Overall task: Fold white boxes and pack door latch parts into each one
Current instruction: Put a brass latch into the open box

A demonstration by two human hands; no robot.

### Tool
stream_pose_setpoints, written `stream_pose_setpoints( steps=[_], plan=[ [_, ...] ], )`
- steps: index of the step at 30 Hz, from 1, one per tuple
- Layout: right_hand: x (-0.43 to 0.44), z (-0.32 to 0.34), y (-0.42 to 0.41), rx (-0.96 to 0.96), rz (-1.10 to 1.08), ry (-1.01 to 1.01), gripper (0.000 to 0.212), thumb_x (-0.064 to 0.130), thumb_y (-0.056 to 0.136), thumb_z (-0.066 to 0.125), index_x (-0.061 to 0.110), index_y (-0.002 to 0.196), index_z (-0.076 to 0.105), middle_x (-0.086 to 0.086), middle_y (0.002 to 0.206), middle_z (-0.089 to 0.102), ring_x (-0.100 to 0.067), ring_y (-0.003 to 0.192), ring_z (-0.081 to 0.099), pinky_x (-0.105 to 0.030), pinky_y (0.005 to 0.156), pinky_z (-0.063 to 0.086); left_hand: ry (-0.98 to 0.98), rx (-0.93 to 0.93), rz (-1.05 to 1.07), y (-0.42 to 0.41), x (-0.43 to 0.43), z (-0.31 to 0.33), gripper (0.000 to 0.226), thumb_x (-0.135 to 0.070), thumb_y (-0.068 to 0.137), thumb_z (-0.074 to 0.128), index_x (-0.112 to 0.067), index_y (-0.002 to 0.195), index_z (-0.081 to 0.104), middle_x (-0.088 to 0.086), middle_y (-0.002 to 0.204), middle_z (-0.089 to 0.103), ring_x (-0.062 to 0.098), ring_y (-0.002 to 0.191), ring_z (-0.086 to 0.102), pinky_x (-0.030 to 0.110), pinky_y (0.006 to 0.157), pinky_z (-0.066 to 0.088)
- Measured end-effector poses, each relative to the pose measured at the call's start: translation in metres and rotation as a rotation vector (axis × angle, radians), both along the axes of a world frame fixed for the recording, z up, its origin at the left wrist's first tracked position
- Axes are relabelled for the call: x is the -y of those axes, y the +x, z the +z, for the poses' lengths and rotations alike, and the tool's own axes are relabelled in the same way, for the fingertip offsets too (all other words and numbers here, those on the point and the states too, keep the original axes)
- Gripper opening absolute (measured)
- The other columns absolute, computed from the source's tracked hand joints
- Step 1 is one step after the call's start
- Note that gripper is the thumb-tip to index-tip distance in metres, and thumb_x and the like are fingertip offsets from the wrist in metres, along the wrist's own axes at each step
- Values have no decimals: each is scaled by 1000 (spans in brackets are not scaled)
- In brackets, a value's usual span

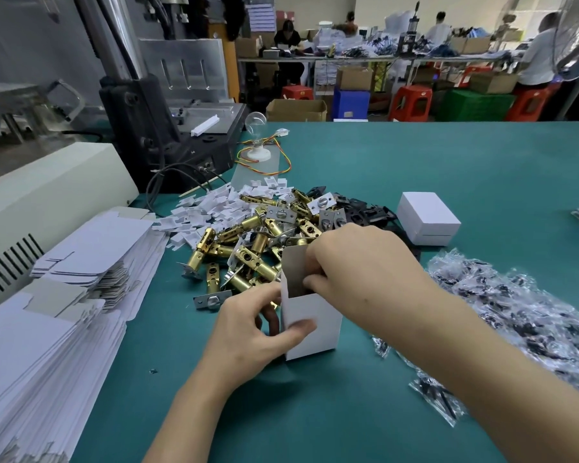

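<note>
An open white box (315, 329) stands upright on the green table, its top flap raised. My left hand (248, 335) grips the box's left side, thumb across the front face. My right hand (358, 262) reaches into the open top, fingers curled inside; what they hold is hidden. Behind the box lies a heap of brass door latches (248, 242) with silver faceplates. A closed white box (428, 217) sits at the back right.
Stacks of flat white box blanks (57, 295) fill the left side. Small white plastic pieces (208, 208) and black parts (365, 205) lie behind the latches. Clear bags of screws (515, 305) spread on the right. A machine (168, 128) stands at the back left.
</note>
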State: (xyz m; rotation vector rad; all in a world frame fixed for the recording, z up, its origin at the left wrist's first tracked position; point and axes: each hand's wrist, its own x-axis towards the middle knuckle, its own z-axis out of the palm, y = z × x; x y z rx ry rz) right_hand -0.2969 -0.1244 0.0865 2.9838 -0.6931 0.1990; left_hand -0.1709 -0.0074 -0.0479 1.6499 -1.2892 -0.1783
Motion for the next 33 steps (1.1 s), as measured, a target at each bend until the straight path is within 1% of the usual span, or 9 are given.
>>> stream_pose_setpoints(
  steps=[3, 5, 8, 10, 14, 16, 21, 26, 33],
  plan=[
    [5, 0, -3, 85, 59, 43, 20, 45, 96, 60, 26, 98, 67, 5, 84, 63, -26, 82, 61, -31, 59, 40, 4, -25, -9, 1, 0, 0, 28, -47, 82, 82, -41, 109, 73, -22, 82, 65, 12, 60, 56, 16, 56, 42],
    [13, 3, -6, 251, 93, 140, 18, 48, 94, 63, 31, 93, 70, 10, 85, 69, -17, 83, 65, -33, 69, 51, 8, -40, -18, 2, 0, 0, 29, -44, 82, 83, -43, 109, 73, -21, 85, 67, 11, 60, 56, 15, 56, 42],
    [33, 7, -10, 497, 66, 314, 16, 43, 90, 72, 30, 83, 72, 14, 72, 67, -8, 72, 63, -37, 69, 54, 38, -63, -32, 4, -1, -2, 29, -45, 81, 82, -44, 108, 72, -17, 91, 71, 10, 62, 56, 14, 58, 42],
    [45, 8, -7, 524, 56, 354, 18, 42, 90, 73, 27, 81, 73, 12, 71, 68, -8, 70, 63, -40, 69, 55, 84, -95, -57, 4, -1, -4, 29, -48, 79, 83, -46, 106, 72, -17, 91, 71, 7, 62, 53, 17, 58, 43],
    [58, 5, 26, 374, 71, 372, 33, 52, 94, 66, 23, 79, 73, 9, 69, 68, -9, 70, 63, -35, 66, 51, 224, -217, -145, 3, 2, -10, 35, -49, 75, 87, -42, 107, 73, -14, 95, 73, 8, 77, 62, 37, 69, 55],
    [60, 3, 52, 256, 106, 368, 33, 54, 95, 64, 24, 82, 72, 12, 71, 66, -9, 72, 62, -34, 68, 50, 255, -256, -167, 2, 2, -11, 36, -48, 74, 88, -44, 107, 72, -14, 100, 75, 7, 84, 68, 32, 74, 57],
    [66, -2, 123, 90, 193, 288, 27, 38, 99, 63, 17, 107, 79, 1, 99, 77, -21, 95, 69, -41, 86, 58, 282, -283, -182, 5, 3, -12, 37, -44, 73, 88, -44, 108, 74, -15, 107, 75, 7, 98, 72, 39, 86, 62],
    [77, -11, 185, -62, 241, 172, 24, 25, 98, 63, 15, 113, 79, -4, 106, 77, -25, 99, 68, -39, 84, 58, 303, -285, -165, 5, 5, -15, 43, -39, 73, 88, -40, 113, 72, -13, 108, 74, 9, 100, 71, 46, 87, 61],
    [87, -36, 244, -267, 355, 23, 24, 18, 95, 69, 25, 117, 76, -1, 115, 71, -26, 108, 65, -31, 73, 46, 325, -195, -124, 7, 5, -18, 49, -51, 71, 83, -45, 116, 64, -22, 104, 68, 0, 93, 64, 26, 77, 54]
  ],
)
